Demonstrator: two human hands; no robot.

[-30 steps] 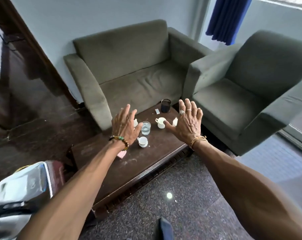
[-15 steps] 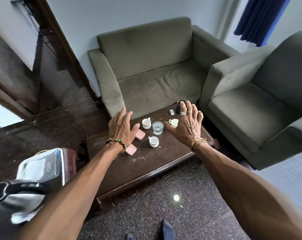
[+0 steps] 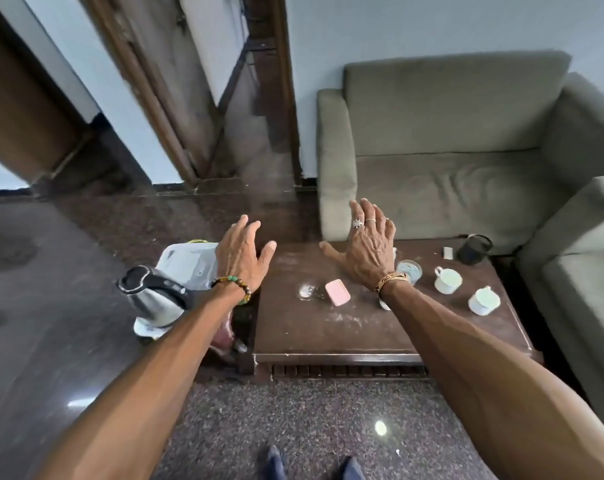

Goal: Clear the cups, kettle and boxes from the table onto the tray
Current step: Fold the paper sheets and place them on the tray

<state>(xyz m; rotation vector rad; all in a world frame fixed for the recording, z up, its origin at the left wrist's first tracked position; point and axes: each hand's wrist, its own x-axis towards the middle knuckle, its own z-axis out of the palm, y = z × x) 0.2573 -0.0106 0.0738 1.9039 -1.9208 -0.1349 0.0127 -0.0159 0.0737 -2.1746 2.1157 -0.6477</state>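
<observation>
A low dark wooden table (image 3: 328, 327) carries a pink box (image 3: 337, 292), two white cups (image 3: 448, 280) (image 3: 484, 301), a water glass (image 3: 409, 270) and a dark cup (image 3: 472, 249). Left of the table a steel kettle (image 3: 155, 299) with a black lid stands beside a pale tray (image 3: 186, 263). My left hand (image 3: 242, 258) hovers with spread fingers over the tray's right edge and holds nothing. My right hand (image 3: 369, 244) hovers open above the table's back edge, hiding part of a third white cup under the wrist.
A grey-green sofa (image 3: 449, 150) stands behind the table and an armchair (image 3: 577, 271) to its right. A small white item (image 3: 448, 252) lies near the dark cup. A wooden door frame (image 3: 224, 98) rises at the back left. Dark polished floor spreads to the left.
The view has swung left, so the table and sofa sit further right and the kettle and tray are nearer the centre. Both hands stay spread and hold nothing.
</observation>
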